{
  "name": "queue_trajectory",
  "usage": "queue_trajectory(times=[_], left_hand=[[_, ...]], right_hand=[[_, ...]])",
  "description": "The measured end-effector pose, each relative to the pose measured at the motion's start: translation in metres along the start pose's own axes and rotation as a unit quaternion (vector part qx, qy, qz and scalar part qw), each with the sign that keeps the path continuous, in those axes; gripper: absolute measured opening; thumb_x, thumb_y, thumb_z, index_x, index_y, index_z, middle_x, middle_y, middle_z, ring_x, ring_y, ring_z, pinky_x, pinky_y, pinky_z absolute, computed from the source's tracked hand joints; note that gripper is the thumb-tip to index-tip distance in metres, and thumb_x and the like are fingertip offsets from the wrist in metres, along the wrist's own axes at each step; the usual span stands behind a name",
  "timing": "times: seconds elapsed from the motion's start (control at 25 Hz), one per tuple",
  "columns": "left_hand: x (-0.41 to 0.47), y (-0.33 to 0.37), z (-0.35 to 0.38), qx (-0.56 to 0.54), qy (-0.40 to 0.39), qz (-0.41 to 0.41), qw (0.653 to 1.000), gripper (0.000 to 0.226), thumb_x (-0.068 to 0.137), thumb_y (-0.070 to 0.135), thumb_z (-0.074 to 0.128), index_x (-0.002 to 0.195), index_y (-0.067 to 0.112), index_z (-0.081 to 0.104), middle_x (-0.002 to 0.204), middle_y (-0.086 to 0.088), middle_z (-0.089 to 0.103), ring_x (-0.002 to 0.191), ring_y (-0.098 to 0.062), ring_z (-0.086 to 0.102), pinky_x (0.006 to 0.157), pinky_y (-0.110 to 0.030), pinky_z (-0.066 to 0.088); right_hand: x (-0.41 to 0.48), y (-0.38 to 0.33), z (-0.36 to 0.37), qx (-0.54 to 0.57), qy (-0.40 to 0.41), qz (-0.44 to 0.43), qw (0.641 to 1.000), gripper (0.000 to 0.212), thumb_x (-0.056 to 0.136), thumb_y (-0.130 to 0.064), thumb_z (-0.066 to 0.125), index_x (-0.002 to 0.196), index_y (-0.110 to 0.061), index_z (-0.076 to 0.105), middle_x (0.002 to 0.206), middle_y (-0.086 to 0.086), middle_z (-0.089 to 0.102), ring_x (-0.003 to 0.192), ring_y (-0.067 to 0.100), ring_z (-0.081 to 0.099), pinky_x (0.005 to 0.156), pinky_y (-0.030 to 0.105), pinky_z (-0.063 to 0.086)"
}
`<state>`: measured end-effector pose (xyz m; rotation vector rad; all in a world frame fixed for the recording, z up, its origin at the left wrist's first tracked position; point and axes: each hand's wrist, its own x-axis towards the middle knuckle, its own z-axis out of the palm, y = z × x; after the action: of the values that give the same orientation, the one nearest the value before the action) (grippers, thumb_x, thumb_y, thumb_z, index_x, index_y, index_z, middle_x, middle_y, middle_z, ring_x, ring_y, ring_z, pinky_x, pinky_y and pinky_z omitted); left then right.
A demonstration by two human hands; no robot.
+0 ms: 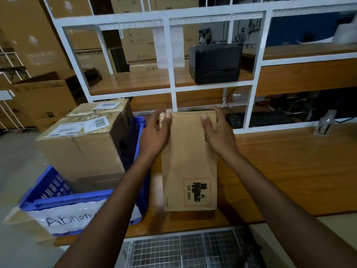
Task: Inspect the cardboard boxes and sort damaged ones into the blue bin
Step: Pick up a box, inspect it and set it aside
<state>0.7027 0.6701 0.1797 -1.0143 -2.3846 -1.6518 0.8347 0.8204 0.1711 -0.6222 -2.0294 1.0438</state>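
A narrow brown cardboard box (188, 157) with a red-bordered UN 3481 battery label lies lengthwise on the wooden table (289, 171). My left hand (157, 134) grips its far left corner, thumb on top. My right hand (216, 130) grips the far right edge, fingers wrapped over the end. To the left stands the blue bin (58, 200) with a white handwritten sign starting "Abnorm". Two larger cardboard boxes sit in it: a near one (85, 149) and a far one (108, 108), both with white shipping labels.
A white metal frame (173, 60) rises behind the table. Behind it a black printer (215, 63) sits on a wooden shelf, with a black keyboard (258, 118) lower right. Large cartons are stacked at the far left. A wire mesh surface (193, 250) lies below the table's front edge.
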Motion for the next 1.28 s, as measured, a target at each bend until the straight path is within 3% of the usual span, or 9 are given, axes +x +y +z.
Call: queue_trajectory(times=[0.08,0.2,0.36,0.52,0.68,0.84,0.96,1.12,1.28], left_hand=[[0.004,-0.004,-0.002,0.015,0.025,-0.003,1.000,0.051,0.101,0.065,0.052,0.144,0.037,0.053,0.137,0.008,0.066,0.121,-0.015,0.063,0.094,-0.034,0.049],[-0.013,-0.024,0.005,-0.013,-0.057,-0.047,0.997,0.081,0.089,0.066,0.071,0.155,0.035,0.037,0.146,0.005,0.060,0.127,-0.017,0.061,0.101,-0.041,0.053],[-0.036,-0.038,0.021,-0.006,-0.051,-0.061,0.997,0.079,0.087,0.065,0.073,0.150,0.028,0.044,0.140,0.004,0.065,0.126,-0.019,0.063,0.102,-0.041,0.054],[-0.045,-0.054,0.019,-0.034,-0.159,-0.093,0.982,0.090,0.086,0.053,0.080,0.155,0.024,0.030,0.138,0.006,0.057,0.121,-0.015,0.062,0.090,-0.030,0.055],[-0.065,-0.076,0.029,0.001,-0.169,-0.109,0.980,0.082,0.092,0.049,0.075,0.157,0.023,0.031,0.145,-0.004,0.060,0.124,-0.019,0.064,0.074,-0.017,0.049],[-0.061,-0.066,0.018,-0.032,-0.136,-0.088,0.986,0.088,0.082,0.039,0.088,0.153,0.023,0.039,0.146,0.002,0.058,0.127,-0.011,0.058,0.091,-0.029,0.057],[-0.062,-0.057,0.007,-0.086,-0.114,-0.097,0.985,0.101,0.073,0.032,0.095,0.154,0.022,0.035,0.147,0.005,0.056,0.130,-0.011,0.058,0.105,-0.039,0.056],[-0.072,-0.053,0.002,-0.155,-0.196,-0.070,0.966,0.100,0.081,0.021,0.091,0.159,0.033,0.028,0.141,0.010,0.060,0.122,-0.008,0.066,0.093,-0.032,0.062],[-0.064,-0.044,0.017,-0.168,-0.195,-0.042,0.965,0.092,0.089,0.014,0.083,0.159,0.030,0.026,0.139,0.008,0.060,0.121,-0.006,0.067,0.086,-0.026,0.062]], right_hand=[[0.006,-0.001,0.003,0.005,0.001,0.005,1.000,0.056,0.106,-0.051,0.048,0.157,-0.036,0.030,0.151,-0.001,0.052,0.132,0.018,0.051,0.099,0.038,0.044],[-0.002,0.015,0.009,0.052,-0.039,0.084,0.994,0.080,0.096,-0.051,0.066,0.161,-0.028,0.024,0.145,-0.002,0.057,0.128,0.017,0.056,0.102,0.044,0.050],[-0.016,0.033,0.020,0.037,-0.037,0.095,0.994,0.054,0.092,-0.049,0.073,0.135,-0.025,0.052,0.113,-0.014,0.067,0.107,0.015,0.070,0.077,0.031,0.057],[-0.026,0.043,0.013,0.036,-0.129,0.124,0.983,0.081,0.082,-0.035,0.086,0.144,-0.028,0.033,0.116,-0.015,0.060,0.101,0.009,0.062,0.072,0.026,0.052],[-0.054,0.062,0.029,-0.013,-0.081,0.132,0.988,0.079,0.082,-0.037,0.087,0.142,-0.025,0.037,0.122,-0.009,0.062,0.107,0.013,0.061,0.071,0.025,0.049],[-0.049,0.058,0.013,0.038,-0.048,0.118,0.991,0.075,0.080,-0.029,0.089,0.142,-0.020,0.049,0.125,-0.006,0.066,0.116,0.016,0.065,0.080,0.030,0.057],[-0.045,0.049,-0.001,0.083,-0.099,0.079,0.988,0.086,0.077,-0.018,0.091,0.151,-0.031,0.047,0.127,-0.010,0.069,0.114,0.009,0.067,0.083,0.030,0.061],[-0.050,0.050,-0.006,0.115,-0.169,0.076,0.976,0.087,0.085,-0.019,0.085,0.148,-0.051,0.035,0.126,-0.013,0.069,0.112,0.011,0.071,0.085,0.038,0.063],[-0.043,0.051,-0.002,0.080,-0.128,0.090,0.985,0.093,0.086,-0.021,0.084,0.157,-0.039,0.027,0.131,-0.006,0.068,0.107,0.011,0.072,0.081,0.037,0.065]])
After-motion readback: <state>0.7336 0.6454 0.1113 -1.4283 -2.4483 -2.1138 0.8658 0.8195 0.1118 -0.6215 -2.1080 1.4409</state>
